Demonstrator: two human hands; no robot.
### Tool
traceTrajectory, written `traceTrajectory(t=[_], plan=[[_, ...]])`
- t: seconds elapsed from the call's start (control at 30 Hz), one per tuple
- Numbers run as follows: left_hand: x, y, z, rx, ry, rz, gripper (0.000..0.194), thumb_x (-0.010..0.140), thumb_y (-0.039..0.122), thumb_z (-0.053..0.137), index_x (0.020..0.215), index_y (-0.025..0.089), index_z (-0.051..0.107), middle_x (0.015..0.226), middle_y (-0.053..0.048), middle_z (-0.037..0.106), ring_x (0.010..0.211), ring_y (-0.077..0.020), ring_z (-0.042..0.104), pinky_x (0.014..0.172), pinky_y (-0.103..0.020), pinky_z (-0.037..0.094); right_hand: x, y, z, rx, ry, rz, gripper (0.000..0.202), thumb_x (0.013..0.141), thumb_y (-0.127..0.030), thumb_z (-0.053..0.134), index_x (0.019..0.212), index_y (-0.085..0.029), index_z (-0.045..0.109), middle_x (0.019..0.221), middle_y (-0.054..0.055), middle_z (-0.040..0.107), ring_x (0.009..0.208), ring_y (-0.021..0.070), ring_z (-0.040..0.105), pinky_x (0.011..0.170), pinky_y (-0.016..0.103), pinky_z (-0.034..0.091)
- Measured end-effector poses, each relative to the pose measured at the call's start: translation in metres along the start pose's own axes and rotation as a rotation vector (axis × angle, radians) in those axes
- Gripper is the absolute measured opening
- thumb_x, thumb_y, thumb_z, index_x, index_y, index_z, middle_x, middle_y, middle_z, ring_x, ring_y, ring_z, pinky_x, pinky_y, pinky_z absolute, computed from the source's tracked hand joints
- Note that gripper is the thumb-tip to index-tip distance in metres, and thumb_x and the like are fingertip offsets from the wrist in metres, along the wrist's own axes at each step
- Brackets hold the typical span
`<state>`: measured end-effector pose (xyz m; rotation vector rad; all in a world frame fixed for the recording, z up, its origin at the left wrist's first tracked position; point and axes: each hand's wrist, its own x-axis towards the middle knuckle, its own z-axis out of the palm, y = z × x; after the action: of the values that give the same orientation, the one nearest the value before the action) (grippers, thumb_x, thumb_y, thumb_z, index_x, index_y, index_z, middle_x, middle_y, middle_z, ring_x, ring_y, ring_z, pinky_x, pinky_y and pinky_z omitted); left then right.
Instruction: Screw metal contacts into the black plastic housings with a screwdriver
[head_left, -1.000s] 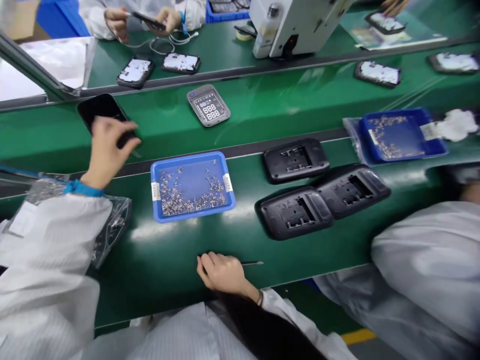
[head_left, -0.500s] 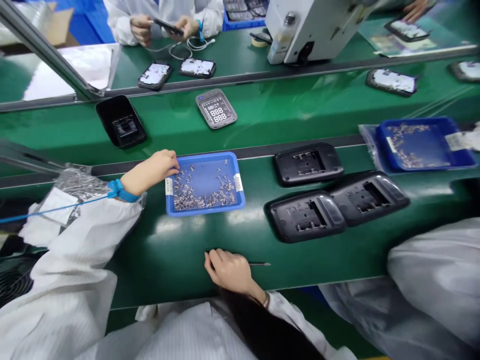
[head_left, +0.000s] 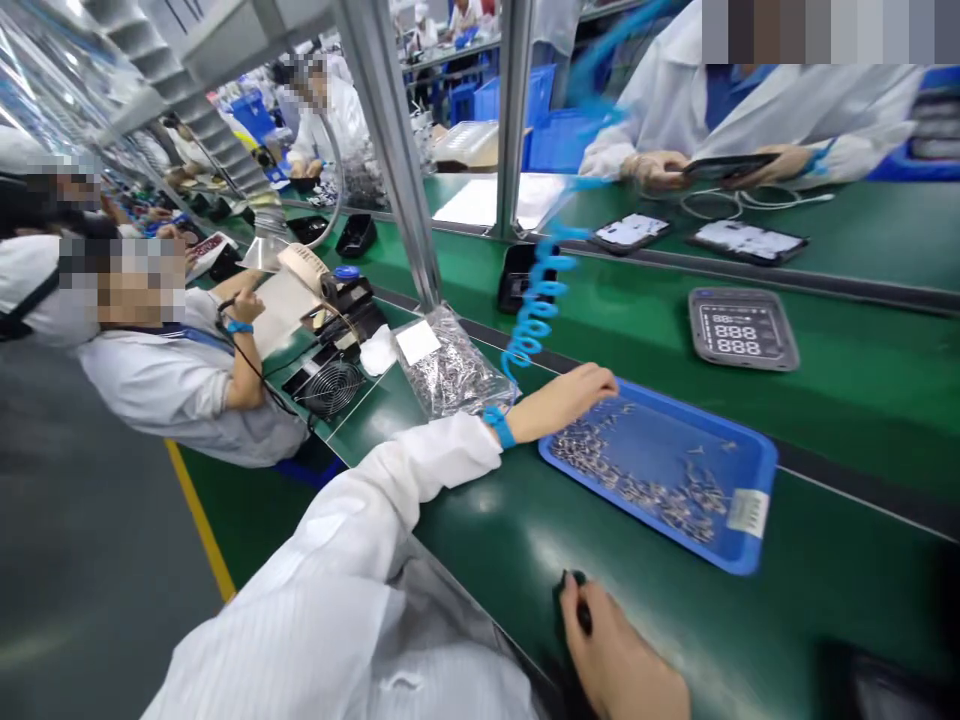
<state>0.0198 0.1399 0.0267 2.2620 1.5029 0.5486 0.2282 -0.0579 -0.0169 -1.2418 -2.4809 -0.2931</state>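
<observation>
View along a green workbench [head_left: 862,400]. The left hand [head_left: 574,395] reaches into the near-left corner of a blue tray [head_left: 750,455] at the bench's front edge, fingers curled over small metal parts [head_left: 637,480]; whether it has any pinched cannot be told. The right hand [head_left: 622,665], at the front edge, is closed around a dark tool [head_left: 581,610]. The parts appear light, stiff and easily scattered, probably best picked singly by fingertip pinch. A bag of parts [head_left: 450,365] lies left of the tray.
</observation>
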Motion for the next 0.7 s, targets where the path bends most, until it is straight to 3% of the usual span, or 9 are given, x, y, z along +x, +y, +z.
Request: traceTrajectory(t=[0.17, 0.33, 0.43, 0.6, 0.7], plan=[[0.026, -0.001, 0.019, -0.141, -0.037, 0.085, 0.025, 0.098, 0.027, 0.049, 0.113, 0.009, 0.058, 0.113, -0.015, 0.062, 0.111, -0.022, 0.058, 0.104, -0.033, 0.044, -0.002, -0.005, -0.002, -0.086, 0.04, 0.032, 0.033, 0.095, -0.031, 0.048, 0.065, -0.019, 0.057, 0.054, -0.004, 0.056, 0.037, 0.0101, 0.048, 0.042, 0.022, 0.019], [0.03, -0.012, 0.034, -0.136, -0.017, 0.14, 0.037, 0.103, 0.025, 0.033, 0.132, 0.008, 0.048, 0.122, -0.017, 0.06, 0.119, -0.0193, 0.056, 0.105, -0.031, 0.045, -0.005, -0.002, 0.007, -0.082, 0.074, -0.019, 0.027, 0.094, -0.027, 0.05, 0.069, -0.019, 0.058, 0.054, -0.005, 0.056, 0.039, 0.0098, 0.051, 0.041, 0.021, 0.023], [0.028, -0.015, 0.038, -0.112, -0.016, 0.137, 0.034, 0.103, 0.026, 0.031, 0.124, 0.011, 0.052, 0.12, -0.016, 0.06, 0.116, -0.0211, 0.058, 0.103, -0.034, 0.048, -0.01, 0.0, 0.015, 0.008, -0.019, 0.021, 0.026, 0.094, -0.027, 0.048, 0.073, -0.021, 0.061, 0.057, -0.004, 0.06, 0.039, 0.0097, 0.053, 0.039, 0.022, 0.021], [0.025, -0.004, 0.036, -0.04, -0.005, 0.118, 0.035, 0.101, 0.023, 0.037, 0.126, 0.003, 0.05, 0.121, -0.021, 0.057, 0.12, -0.0247, 0.056, 0.106, -0.036, 0.047, -0.008, 0.008, 0.015, 0.348, -0.323, 0.157, 0.031, 0.096, -0.037, 0.039, 0.08, -0.024, 0.062, 0.064, -0.002, 0.066, 0.043, 0.0125, 0.059, 0.039, 0.02, 0.028], [0.022, 0.005, 0.029, 0.01, -0.003, 0.092, 0.041, 0.1, 0.019, 0.037, 0.135, -0.001, 0.044, 0.128, -0.021, 0.055, 0.125, -0.0214, 0.054, 0.11, -0.032, 0.044, 0.001, 0.026, 0.006, 0.456, -0.356, 0.229, 0.037, 0.095, -0.045, 0.035, 0.082, -0.026, 0.063, 0.067, 0.002, 0.067, 0.046, 0.0139, 0.059, 0.042, 0.022, 0.032]])
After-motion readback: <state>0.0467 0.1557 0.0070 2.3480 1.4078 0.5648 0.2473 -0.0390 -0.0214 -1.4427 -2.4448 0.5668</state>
